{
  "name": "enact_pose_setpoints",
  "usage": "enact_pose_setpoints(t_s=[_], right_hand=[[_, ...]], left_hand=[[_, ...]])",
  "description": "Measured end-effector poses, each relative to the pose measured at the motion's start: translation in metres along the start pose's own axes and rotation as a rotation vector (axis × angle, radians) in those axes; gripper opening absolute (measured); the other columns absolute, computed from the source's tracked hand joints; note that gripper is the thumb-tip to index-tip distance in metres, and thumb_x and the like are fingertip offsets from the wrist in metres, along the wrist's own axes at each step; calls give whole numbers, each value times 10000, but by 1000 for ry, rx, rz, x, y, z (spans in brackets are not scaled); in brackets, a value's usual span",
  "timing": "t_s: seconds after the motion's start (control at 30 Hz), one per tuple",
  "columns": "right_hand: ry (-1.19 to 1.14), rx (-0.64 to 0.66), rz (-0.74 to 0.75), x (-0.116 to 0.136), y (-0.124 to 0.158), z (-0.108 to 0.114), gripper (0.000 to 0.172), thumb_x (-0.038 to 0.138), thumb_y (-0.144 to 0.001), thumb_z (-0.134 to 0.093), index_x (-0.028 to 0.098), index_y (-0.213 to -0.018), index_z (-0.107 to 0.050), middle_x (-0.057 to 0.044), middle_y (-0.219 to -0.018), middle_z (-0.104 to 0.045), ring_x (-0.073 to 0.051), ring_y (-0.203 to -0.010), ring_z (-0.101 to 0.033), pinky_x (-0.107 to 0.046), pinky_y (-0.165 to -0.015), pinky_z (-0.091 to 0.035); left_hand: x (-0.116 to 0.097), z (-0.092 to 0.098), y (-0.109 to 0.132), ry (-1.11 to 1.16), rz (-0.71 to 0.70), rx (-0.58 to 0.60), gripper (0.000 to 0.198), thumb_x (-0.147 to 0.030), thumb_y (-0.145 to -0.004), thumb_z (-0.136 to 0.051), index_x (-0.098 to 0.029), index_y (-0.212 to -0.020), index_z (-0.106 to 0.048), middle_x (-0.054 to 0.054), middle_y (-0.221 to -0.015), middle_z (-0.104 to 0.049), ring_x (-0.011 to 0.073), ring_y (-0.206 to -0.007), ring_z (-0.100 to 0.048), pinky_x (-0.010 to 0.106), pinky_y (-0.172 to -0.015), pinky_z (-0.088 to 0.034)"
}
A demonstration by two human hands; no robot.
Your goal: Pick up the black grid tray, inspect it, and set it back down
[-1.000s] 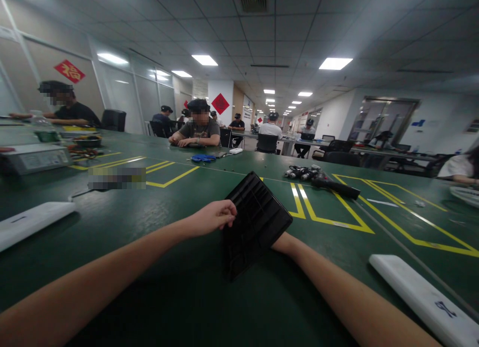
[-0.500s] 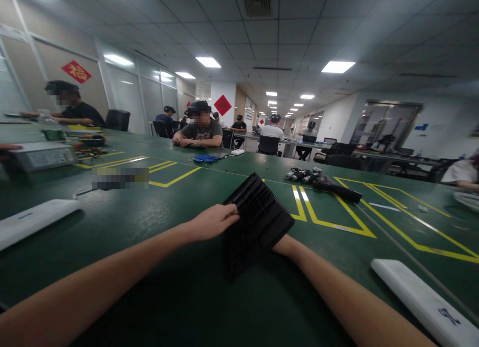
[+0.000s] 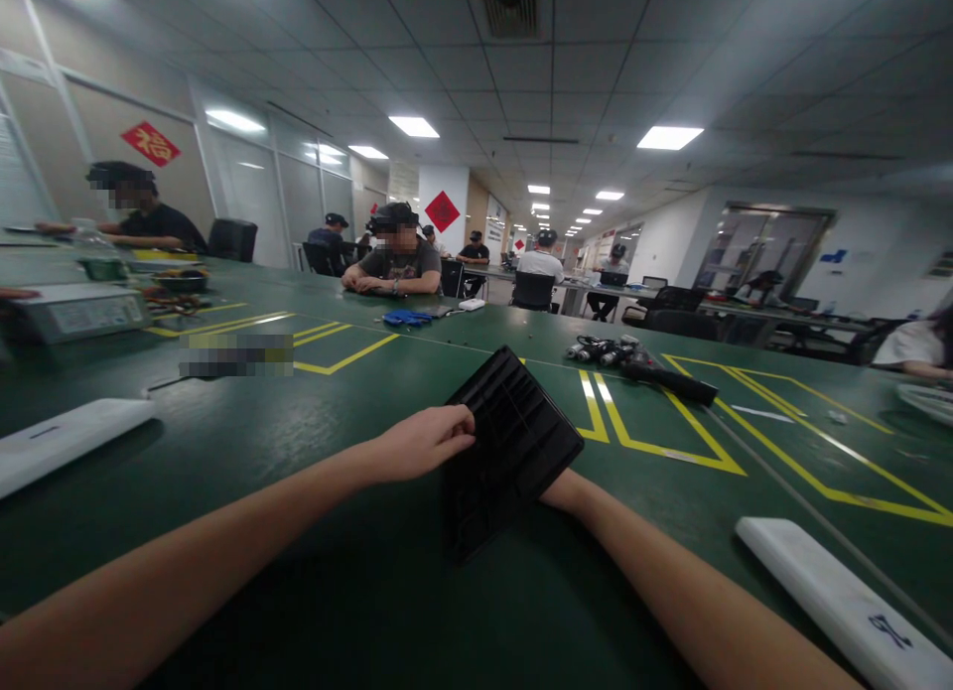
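Note:
A black rectangular plastic panel (image 3: 513, 432) is held tilted above the green table, its ribbed, compartment-like face turned toward me. At its left edge is my left hand (image 3: 436, 440), fingers curled and closed against the rim. My right hand (image 3: 564, 488) reaches behind the panel's lower right side and supports it from there; its fingers are hidden by the panel. The panel's lower end is dark and hard to make out.
White bars lie on the green table (image 3: 298, 531) at left (image 3: 74, 442) and right (image 3: 841, 591). Ahead are yellow tape outlines, a pile of dark cylindrical parts (image 3: 611, 350), a black tube (image 3: 674, 382) and a blue item (image 3: 407, 318). A person (image 3: 398, 253) sits opposite.
Hardly anything differs. The panel and both hands keep nearly the same pose, and the whole view has shifted very slightly.

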State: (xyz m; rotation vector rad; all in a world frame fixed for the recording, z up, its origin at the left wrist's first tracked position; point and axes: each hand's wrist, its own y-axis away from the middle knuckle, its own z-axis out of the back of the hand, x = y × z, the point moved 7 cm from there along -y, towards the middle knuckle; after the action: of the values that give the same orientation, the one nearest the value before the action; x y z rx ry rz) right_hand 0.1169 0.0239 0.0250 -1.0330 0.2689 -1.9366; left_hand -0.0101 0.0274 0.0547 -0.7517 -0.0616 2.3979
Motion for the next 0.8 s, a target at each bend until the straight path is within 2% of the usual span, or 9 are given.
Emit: enact_pose_setpoints(t_s=[0.1, 0.2, 0.27, 0.4, 0.47, 0.5, 0.57, 0.7, 0.8], right_hand=[[5, -5, -5, 0, 0, 0, 432, 330, -808, -467, 257, -1234, -464, -67, -1296, -474, -236, -1196, -418, -446, -1022, -299], [-3, -10, -17, 1, -1, 1, 442, 355, -817, -445, 235, -1242, -457, -83, -1298, -468, -235, -1187, -429, -441, -1016, -310], [-9, 9, -10, 5, -2, 0, 429, 366, -825, -429, 250, -1237, -462, -69, -1285, -484, -222, -1177, -442, -427, -1018, -313], [-36, 77, 45, 16, -5, -2, 399, 356, -851, -385, 299, -1241, -451, -22, -1264, -510, -183, -1183, -438, -391, -1046, -279], [-41, 84, 44, 17, -5, -2, 405, 360, -853, -382, 312, -1251, -434, -9, -1284, -491, -178, -1197, -423, -388, -1052, -269], [-35, 76, 32, 15, -5, -2, 416, 370, -848, -390, 310, -1258, -426, -9, -1302, -472, -183, -1208, -409, -391, -1054, -264], [-18, 43, -1, 10, -3, 0, 443, 397, -833, -410, 292, -1264, -423, -23, -1325, -444, -197, -1219, -393, -399, -1050, -265], [-5, 8, 2, 1, 0, 0, 419, 389, -828, -421, 270, -1226, -473, -49, -1265, -506, -216, -1183, -433, -419, -1033, -286], [12, 7, 22, -9, 1, -3, 392, 358, -817, -449, 285, -1200, -491, -38, -1222, -540, -213, -1144, -466, -422, -1024, -294]], left_hand=[[-5, 3, 1, -50, -63, -19, 121, -259, -772, -454, -188, -781, -553, 32, -767, -558, 169, -718, -503, 272, -652, -354], [-5, 4, 0, 77, -62, -37, 67, -223, -712, -512, -183, -749, -550, 26, -743, -544, 154, -686, -490, 273, -645, -369], [6, 0, -2, 349, 75, -56, 79, -216, -669, -531, -177, -737, -520, 10, -704, -521, 136, -632, -485, 259, -580, -383], [30, -20, -4, 1044, 423, -82, 116, -197, -610, -502, -171, -684, -416, -17, -649, -466, 96, -558, -468, 217, -492, -363], [34, -25, -5, 1172, 485, -84, 135, -212, -603, -503, -170, -671, -395, -27, -637, -441, 75, -528, -434, 192, -456, -312], [35, -25, -6, 1156, 487, -81, 149, -230, -608, -513, -170, -678, -396, -36, -630, -425, 67, -512, -410, 184, -437, -277], [35, -22, -7, 984, 435, -57, 208, -273, -613, -563, -167, -730, -428, -51, -624, -404, 65, -510, -383, 181, -428, -237], [28, -19, -8, 463, 238, 12, 442, -345, -558, -679, -153, -906, -486, -62, -628, -402, 92, -567, -398, 210, -495, -301], [21, -16, -7, 179, 124, -31, 436, -427, -609, -630, -152, -925, -512, -29, -677, -460, 123, -613, -441, 240, -543, -333]])
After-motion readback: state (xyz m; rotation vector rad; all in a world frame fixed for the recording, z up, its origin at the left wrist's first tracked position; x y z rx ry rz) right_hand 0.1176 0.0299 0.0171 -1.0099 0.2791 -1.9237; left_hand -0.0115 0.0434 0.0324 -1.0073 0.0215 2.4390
